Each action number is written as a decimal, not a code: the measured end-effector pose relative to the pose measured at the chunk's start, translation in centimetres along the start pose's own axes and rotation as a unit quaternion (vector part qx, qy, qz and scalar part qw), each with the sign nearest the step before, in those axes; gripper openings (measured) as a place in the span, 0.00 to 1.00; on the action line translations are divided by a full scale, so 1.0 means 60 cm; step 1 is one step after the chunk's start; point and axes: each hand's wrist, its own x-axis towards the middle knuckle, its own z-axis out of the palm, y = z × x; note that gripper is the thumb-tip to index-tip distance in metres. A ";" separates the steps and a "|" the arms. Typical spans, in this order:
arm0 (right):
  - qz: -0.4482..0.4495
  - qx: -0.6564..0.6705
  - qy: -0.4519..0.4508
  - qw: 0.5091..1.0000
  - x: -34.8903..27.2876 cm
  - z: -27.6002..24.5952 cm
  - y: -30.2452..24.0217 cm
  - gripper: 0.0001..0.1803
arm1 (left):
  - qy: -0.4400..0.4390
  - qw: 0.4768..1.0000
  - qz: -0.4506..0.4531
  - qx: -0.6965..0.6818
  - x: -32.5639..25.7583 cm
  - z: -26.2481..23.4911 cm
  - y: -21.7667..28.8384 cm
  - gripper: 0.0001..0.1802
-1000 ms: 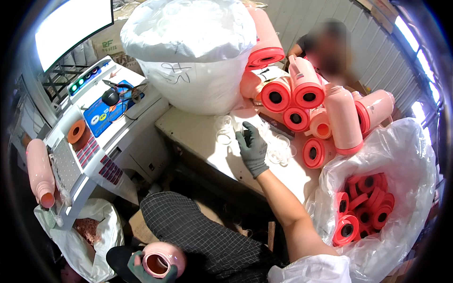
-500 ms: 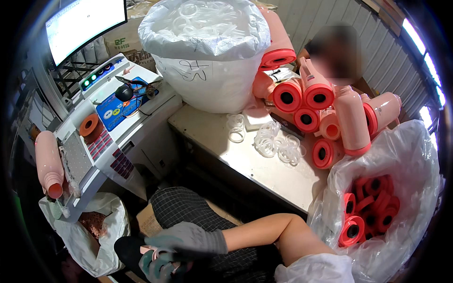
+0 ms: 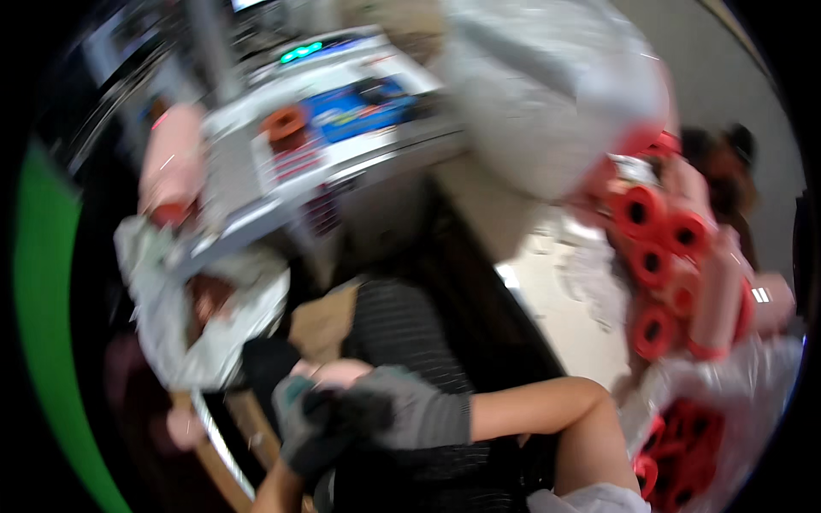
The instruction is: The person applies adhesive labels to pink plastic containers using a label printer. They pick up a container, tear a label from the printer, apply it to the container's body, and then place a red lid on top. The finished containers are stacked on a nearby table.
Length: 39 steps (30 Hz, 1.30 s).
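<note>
Both my hands are together over my lap in grey gloves, smeared by motion. My right hand (image 3: 385, 406) reaches in from the right and is closed against a smooth, rounded pink piece (image 3: 340, 371). My left hand (image 3: 299, 419), whose glove has teal patches, is closed at the same piece from the left. Its forearm comes up from the lower edge. The gloves cover most of the pink piece, so its kind cannot be made out. My dark-trousered knee (image 3: 398, 329) is just beyond the hands.
A white bag (image 3: 162, 333) holds pinkish scraps at left. Above it, a pink bottle (image 3: 174, 162) lies by a machine (image 3: 239, 184). Pink bottles with red bases (image 3: 717, 295) crowd the bench's right side, near white rings (image 3: 590, 274). A clear bag (image 3: 753, 376) holds red rings (image 3: 684, 445).
My view has swung left, so the bench and bottles sit farther right and blur. My left forearm has come into view, and the pink piece shows more above the gloves.
</note>
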 end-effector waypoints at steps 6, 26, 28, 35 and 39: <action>-0.121 -0.253 0.067 0.957 -0.002 0.050 0.005 0.14 | 0.059 0.978 0.077 0.183 0.023 -0.064 0.044 0.22; -0.150 -0.183 0.195 0.952 0.023 0.106 0.109 0.17 | -0.126 0.967 0.135 0.176 0.169 -0.086 0.056 0.15; -0.159 -0.188 0.188 0.951 0.035 0.120 0.116 0.16 | -0.186 0.970 0.078 0.132 0.158 -0.085 0.026 0.16; -0.134 -0.209 0.156 0.956 0.021 0.104 0.103 0.19 | -0.193 0.970 0.082 0.125 0.160 -0.085 0.033 0.14; -0.139 -0.145 0.200 0.959 0.014 0.082 0.085 0.20 | -0.155 0.976 0.089 0.126 0.154 -0.075 0.025 0.18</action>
